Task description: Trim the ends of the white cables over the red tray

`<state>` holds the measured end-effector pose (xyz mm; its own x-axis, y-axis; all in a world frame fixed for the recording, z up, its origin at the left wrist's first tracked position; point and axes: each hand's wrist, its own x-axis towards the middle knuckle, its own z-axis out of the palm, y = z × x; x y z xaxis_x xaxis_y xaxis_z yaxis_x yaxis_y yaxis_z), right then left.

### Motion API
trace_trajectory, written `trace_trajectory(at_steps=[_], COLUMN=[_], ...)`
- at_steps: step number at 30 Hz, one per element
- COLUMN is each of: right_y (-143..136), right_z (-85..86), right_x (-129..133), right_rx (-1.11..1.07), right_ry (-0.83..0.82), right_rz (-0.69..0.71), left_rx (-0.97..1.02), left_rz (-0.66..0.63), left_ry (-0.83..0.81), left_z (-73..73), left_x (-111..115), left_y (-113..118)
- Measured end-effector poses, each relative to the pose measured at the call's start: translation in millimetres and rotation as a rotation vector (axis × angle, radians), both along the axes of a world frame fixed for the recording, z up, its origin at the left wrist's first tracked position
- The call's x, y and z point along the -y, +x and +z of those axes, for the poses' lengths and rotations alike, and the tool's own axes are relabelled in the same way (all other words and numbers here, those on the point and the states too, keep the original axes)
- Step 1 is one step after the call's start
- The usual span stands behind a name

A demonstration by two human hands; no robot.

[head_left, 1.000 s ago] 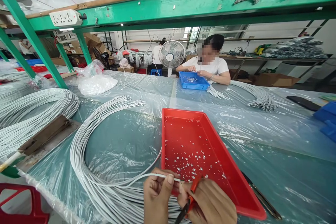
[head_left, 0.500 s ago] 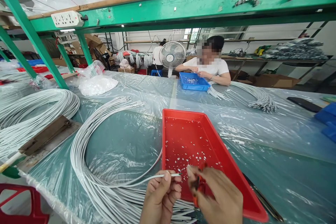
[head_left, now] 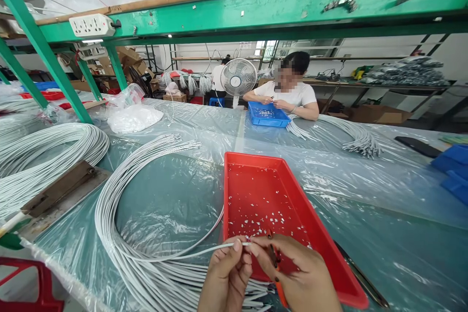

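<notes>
My left hand [head_left: 228, 270] pinches a thin white cable [head_left: 203, 251] between thumb and fingers, close to its end. At that end, the thumb and forefinger of my right hand [head_left: 305, 270] close on the tip, where small coloured strands barely show. Orange-handled pliers [head_left: 281, 293] are tucked in my right hand, their jaws partly hidden by the fingers. Below both hands lies a red tray [head_left: 252, 187] scattered with small white and silvery scraps. The held cable runs out of a large looped bundle of white cables [head_left: 109, 204] on my left, whose other ends pass under my hands.
A metal tool [head_left: 360, 273] lies right of the tray. Another cable coil [head_left: 78, 136] and a hinged metal plate [head_left: 62, 190] are at left. Across the plastic-covered table, a person [head_left: 288, 92] works over a blue tray [head_left: 268, 121]. A green shelf beam [head_left: 219, 7] crosses overhead.
My right hand has moved left to meet the cable end and now pinches it. The pliers have shifted back in that hand, handles pointing down. My left hand keeps its hold.
</notes>
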<state>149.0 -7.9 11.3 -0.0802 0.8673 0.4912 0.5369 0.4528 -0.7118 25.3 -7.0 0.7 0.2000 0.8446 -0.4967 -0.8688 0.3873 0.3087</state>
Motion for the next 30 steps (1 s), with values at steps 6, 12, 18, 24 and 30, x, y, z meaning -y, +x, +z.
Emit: trace_trajectory(at_steps=[6,12,18,24,30], right_y=[-5,-14,4,18,-7], right_z=[4.0,5.0,2.6,8.1,-0.5], right_x=[1,8,-3,-14,10], right_rx=[0.117,-0.403,-0.32,0.212,-0.293], right_ry=[0.381,-0.313,-0.365,-0.291,-0.713], right_rz=[0.048,0.087,-0.267,-0.463,0.287], left_rx=[0.152,-0.161,-0.479,-0.552,-0.629], left_rz=[0.019,-0.015,0.08,0.1,0.123], left_ry=[-0.284,0.268,0.355,0.328,0.338], left_z=[7.4,2.3,9.1,10.2,10.5], left_x=[2,5,4,-4,-11], left_y=[-1,-10,-22,-27,-30])
